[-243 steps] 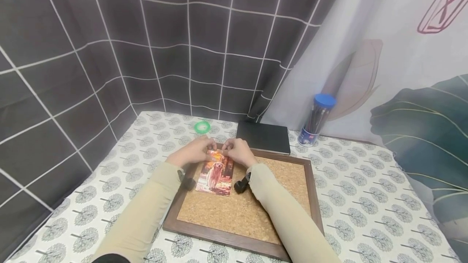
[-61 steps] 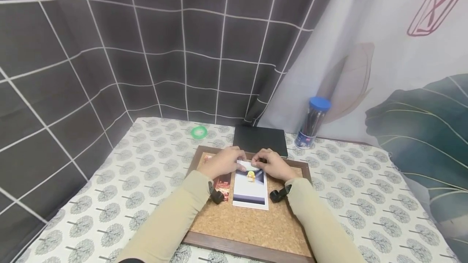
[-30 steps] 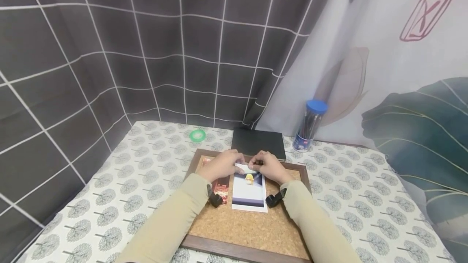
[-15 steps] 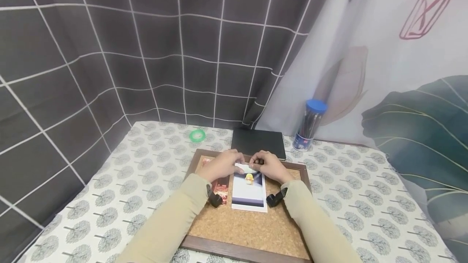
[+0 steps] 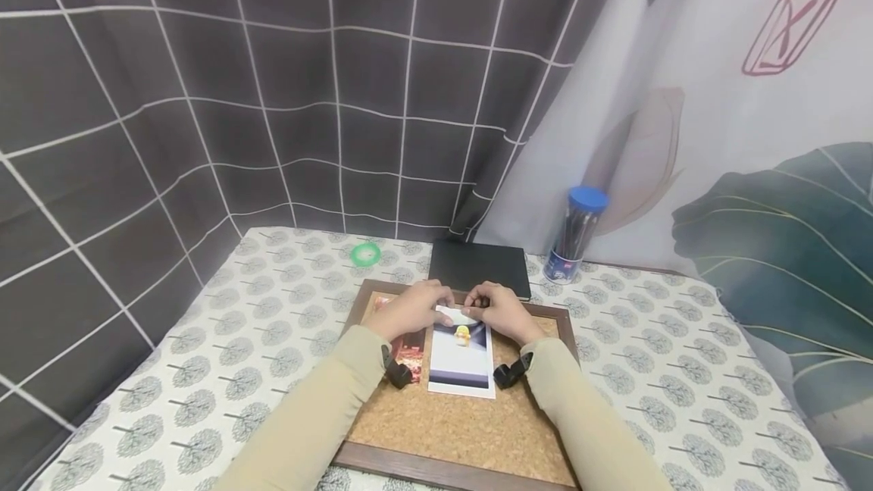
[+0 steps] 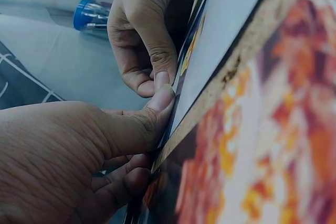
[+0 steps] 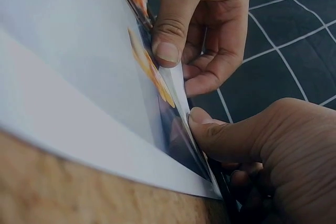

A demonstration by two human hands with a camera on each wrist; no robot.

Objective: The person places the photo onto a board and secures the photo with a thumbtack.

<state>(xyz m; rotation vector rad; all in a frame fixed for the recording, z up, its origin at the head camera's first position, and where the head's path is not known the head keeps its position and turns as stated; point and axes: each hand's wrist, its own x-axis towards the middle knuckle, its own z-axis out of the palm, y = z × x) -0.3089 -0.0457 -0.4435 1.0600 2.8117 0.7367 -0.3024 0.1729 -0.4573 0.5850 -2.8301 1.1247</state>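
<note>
A white-bordered photo point(image 5: 461, 366) with a small yellow figure lies upright on the framed corkboard point(image 5: 453, 426). My left hand point(image 5: 417, 309) pinches its top edge near the left corner; in the left wrist view that thumb point(image 6: 161, 99) lies right at the edge. At the right part of the same edge, my right hand point(image 5: 503, 314) pinches with thumb and forefinger. In the right wrist view the photo's top edge point(image 7: 180, 90) bends up slightly between the two thumbs. Partly hidden under my left wrist is a reddish photo point(image 5: 411, 354), left of the first one.
A roll of green tape point(image 5: 365, 254) lies behind the board on the tree-patterned tablecloth point(image 5: 286, 324). A black notebook point(image 5: 480, 267) sits at the board's far edge, and a clear tub with a blue lid point(image 5: 576, 233) stands to its right. Dark grid-patterned curtain hangs behind.
Earlier both hands held the top of the dog photo at the board's left. They now hold the yellow-figure photo beside it. Over the last two seconds the hands have barely moved.
</note>
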